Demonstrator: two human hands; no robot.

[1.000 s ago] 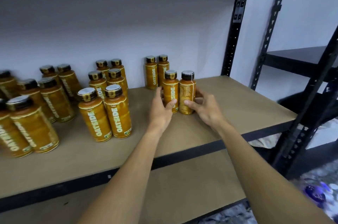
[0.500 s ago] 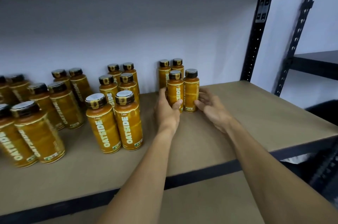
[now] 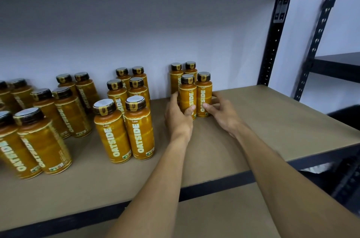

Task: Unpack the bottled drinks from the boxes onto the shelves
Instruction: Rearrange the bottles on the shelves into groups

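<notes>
Brown shelf board [image 3: 272,121], white wall [image 3: 136,33] behind. Left hand [image 3: 178,119] curled round left Oatside bottle [image 3: 187,95], right hand [image 3: 224,115] round right Oatside bottle [image 3: 204,97]; bottles upright, touching.

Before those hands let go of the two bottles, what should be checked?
1. Left front Oatside bottle stands upright: ok.
2. Right front Oatside bottle upright, close beside it: ok.
3. Caps on both: ok.
4. Bases flat on the shelf board: cannot tell; the left hand hides most of one base.
5. Front bottles lined up with the back pair: ok.
6. Right hand clear of other bottles: ok.
</notes>
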